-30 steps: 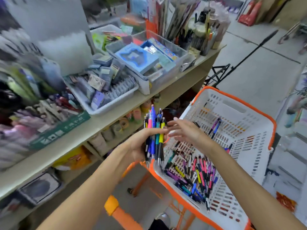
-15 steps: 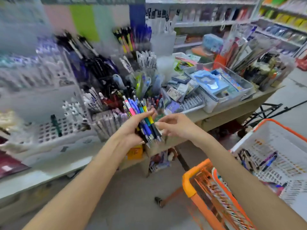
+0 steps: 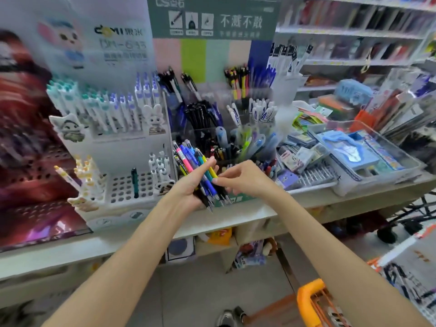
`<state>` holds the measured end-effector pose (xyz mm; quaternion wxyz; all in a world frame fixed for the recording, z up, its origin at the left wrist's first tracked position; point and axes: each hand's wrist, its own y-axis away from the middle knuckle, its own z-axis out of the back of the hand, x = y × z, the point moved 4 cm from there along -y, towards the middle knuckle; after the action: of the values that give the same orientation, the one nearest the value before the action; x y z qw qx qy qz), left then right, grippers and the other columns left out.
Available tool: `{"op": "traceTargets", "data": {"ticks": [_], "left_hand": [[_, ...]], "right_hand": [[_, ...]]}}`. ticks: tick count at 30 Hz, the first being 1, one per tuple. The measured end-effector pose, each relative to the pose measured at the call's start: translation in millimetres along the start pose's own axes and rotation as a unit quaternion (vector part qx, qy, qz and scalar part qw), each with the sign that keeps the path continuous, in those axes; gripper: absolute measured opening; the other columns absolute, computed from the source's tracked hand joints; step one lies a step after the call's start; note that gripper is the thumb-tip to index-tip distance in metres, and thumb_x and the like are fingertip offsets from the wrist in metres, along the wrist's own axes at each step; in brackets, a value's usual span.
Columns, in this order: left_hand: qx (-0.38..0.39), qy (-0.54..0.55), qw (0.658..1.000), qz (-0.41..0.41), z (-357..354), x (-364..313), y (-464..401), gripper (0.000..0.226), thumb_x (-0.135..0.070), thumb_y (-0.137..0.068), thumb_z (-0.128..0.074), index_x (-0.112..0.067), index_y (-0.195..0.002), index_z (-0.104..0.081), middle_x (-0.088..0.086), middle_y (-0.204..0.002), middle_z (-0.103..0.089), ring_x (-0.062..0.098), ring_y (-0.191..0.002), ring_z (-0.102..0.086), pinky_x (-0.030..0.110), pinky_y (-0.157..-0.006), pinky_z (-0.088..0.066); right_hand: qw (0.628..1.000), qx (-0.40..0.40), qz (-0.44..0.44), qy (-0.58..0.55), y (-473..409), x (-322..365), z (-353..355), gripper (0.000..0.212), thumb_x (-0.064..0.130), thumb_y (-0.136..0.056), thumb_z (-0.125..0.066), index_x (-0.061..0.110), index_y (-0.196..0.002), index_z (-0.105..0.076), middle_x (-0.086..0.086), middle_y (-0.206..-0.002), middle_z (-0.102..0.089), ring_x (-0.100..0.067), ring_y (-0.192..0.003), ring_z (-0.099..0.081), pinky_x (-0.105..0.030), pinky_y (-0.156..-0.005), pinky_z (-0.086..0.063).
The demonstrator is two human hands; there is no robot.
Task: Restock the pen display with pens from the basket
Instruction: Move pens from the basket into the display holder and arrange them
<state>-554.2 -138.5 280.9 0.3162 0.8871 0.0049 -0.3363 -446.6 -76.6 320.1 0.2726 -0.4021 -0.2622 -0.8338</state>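
Pens, a mixed bundle of pink, blue, teal, yellow and black ones, sit fanned in the person's left hand, which curls around their lower barrels so the tips point down and toward the body while the clip ends lean up toward the pen display. Held that way, I'd say, the colours can be read at a glance and one pen drawn out at a time. The right hand has its fingertips pinching at the near side of the bundle, at a yellow or blue barrel; I can't tell exactly which, and it looks like the start of picking one out. The bundle hangs just in front of the display's lower compartments, above the front edge of the surface, so the reach to any cup is short. The display stands upright in tiers, with similar pens grouped together in clear cups, which suggests each pen wants sorting by kind. To the left a white perforated rack holds a few pens in its holes. The orange-rimmed basket waits low on the right beside the person, near enough to dip into for the next handful.
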Motion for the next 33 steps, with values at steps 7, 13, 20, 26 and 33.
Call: {"op": "traceTargets", "data": {"ticks": [7, 13, 20, 26, 33], "left_hand": [[-0.012, -0.014, 0.998, -0.055, -24.3, -29.3, -40.9, 0.027, -0.028, -0.085, -0.069, -0.006, -0.102, -0.068, 0.012, -0.105, -0.069, 0.024, -0.099, -0.066, 0.045, -0.091, -0.052], [-0.094, -0.051, 0.983, -0.150, -18.6, -66.7, -67.3, 0.015, -0.012, -0.082, -0.073, -0.010, -0.096, -0.068, 0.007, -0.087, -0.073, 0.016, -0.084, -0.070, 0.040, -0.090, -0.054], [-0.112, -0.097, 0.968, -0.205, 6.8, -113.4, -63.5, 0.031, -0.016, -0.078, -0.077, -0.009, -0.106, -0.067, 0.002, -0.086, -0.074, 0.011, -0.079, -0.072, 0.028, -0.074, -0.057], [-0.086, -0.105, 0.970, -0.203, 13.9, -134.5, -65.0, 0.034, -0.016, -0.078, -0.077, -0.004, -0.108, -0.067, 0.005, -0.085, -0.075, 0.013, -0.081, -0.072, 0.030, -0.074, -0.057], [-0.067, -0.107, 0.968, -0.217, 16.2, -146.9, -64.7, 0.039, -0.016, -0.077, -0.078, -0.003, -0.112, -0.065, 0.008, -0.092, -0.075, 0.016, -0.086, -0.073, 0.027, -0.070, -0.058]], "right_hand": [[0.997, 0.072, -0.014, -0.038, -54.4, -6.3, 36.5, 0.034, 0.031, -0.085, -0.069, 0.012, -0.113, -0.068, 0.006, -0.090, -0.068, -0.002, -0.075, -0.065, -0.014, -0.068, -0.053], [0.981, 0.047, 0.002, -0.189, -93.1, 3.6, 66.6, 0.019, 0.017, -0.087, -0.067, 0.007, -0.103, -0.066, -0.003, -0.084, -0.071, -0.009, -0.070, -0.071, -0.016, -0.065, -0.055], [0.956, -0.091, 0.122, -0.252, -141.1, 51.7, 73.3, 0.009, 0.004, -0.092, -0.058, 0.011, -0.087, -0.059, -0.007, -0.087, -0.067, -0.011, -0.072, -0.070, -0.020, -0.068, -0.056], [0.960, -0.204, 0.175, -0.073, -199.7, 106.0, 67.1, 0.015, 0.020, -0.096, -0.054, 0.010, -0.097, -0.065, -0.007, -0.099, -0.070, -0.019, -0.095, -0.065, -0.034, -0.089, -0.051], [0.935, -0.142, 0.189, 0.264, -226.9, 138.5, 47.9, 0.025, 0.039, -0.091, -0.060, 0.016, -0.082, -0.062, -0.010, -0.089, -0.067, -0.026, -0.084, -0.061, -0.031, -0.065, -0.041]]}}
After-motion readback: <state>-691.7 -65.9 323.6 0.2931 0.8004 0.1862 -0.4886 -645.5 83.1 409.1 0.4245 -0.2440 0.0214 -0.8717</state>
